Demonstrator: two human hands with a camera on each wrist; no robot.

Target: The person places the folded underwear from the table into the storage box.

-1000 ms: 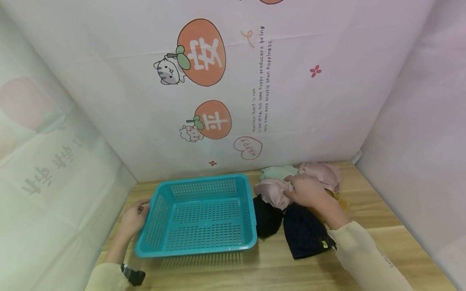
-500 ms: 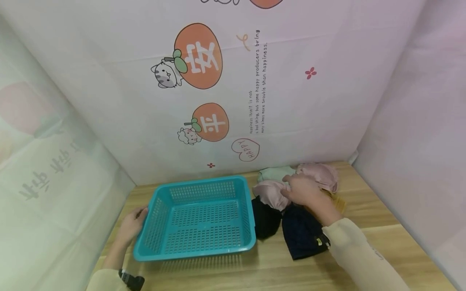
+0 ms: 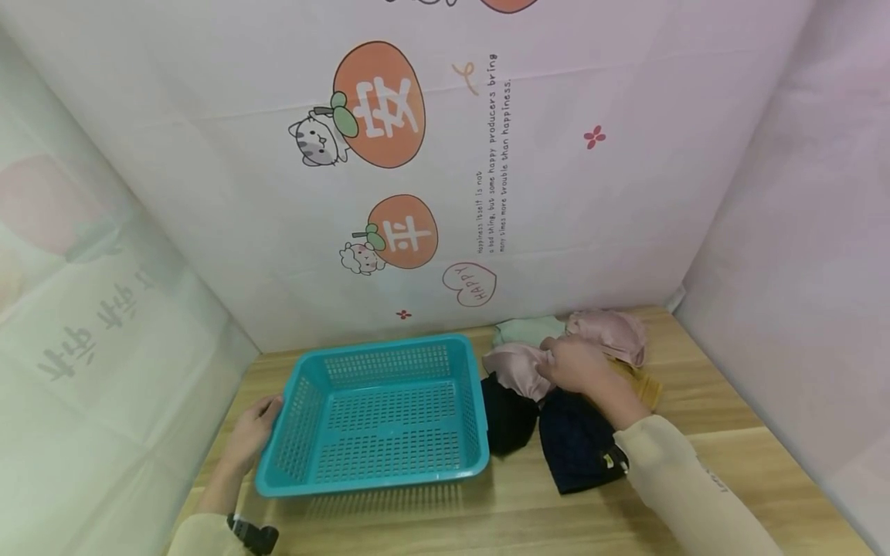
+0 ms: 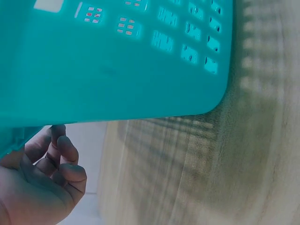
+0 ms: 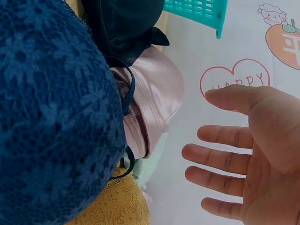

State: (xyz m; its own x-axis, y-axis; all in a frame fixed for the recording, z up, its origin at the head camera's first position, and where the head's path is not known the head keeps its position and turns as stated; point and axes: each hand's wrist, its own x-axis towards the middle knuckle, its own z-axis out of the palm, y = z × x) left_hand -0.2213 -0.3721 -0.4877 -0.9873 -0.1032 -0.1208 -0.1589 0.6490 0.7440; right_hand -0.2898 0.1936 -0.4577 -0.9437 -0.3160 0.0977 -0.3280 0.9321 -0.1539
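Note:
A blue-green plastic basket [image 3: 389, 417] with perforated walls stands on the table, nothing in it. At its left rim my left hand [image 3: 249, 432] grips the edge; in the left wrist view that hand [image 4: 44, 183] has curled fingers against the rim [image 4: 18, 138], part of the thumb side being hidden. Above a heap of bras hovers my right hand [image 3: 577, 363], and the right wrist view shows this hand [image 5: 262, 154] with fingers spread, holding nothing. Nearest it is a pink satin bra [image 3: 518, 367]. Around lie a navy lace bra [image 5: 51, 112], a black one [image 3: 509, 417] and a mustard lace one [image 5: 115, 201].
Behind the heap lie a mint-green garment [image 3: 530, 330] and another pink satin bra [image 3: 615, 333]. The wooden table [image 3: 389, 533] is enclosed by printed white cloth walls [image 3: 556, 208] at the back and both sides.
The head view has shifted slightly. Both hands keep nearly the same places, the left at the basket rim and the right over the heap.

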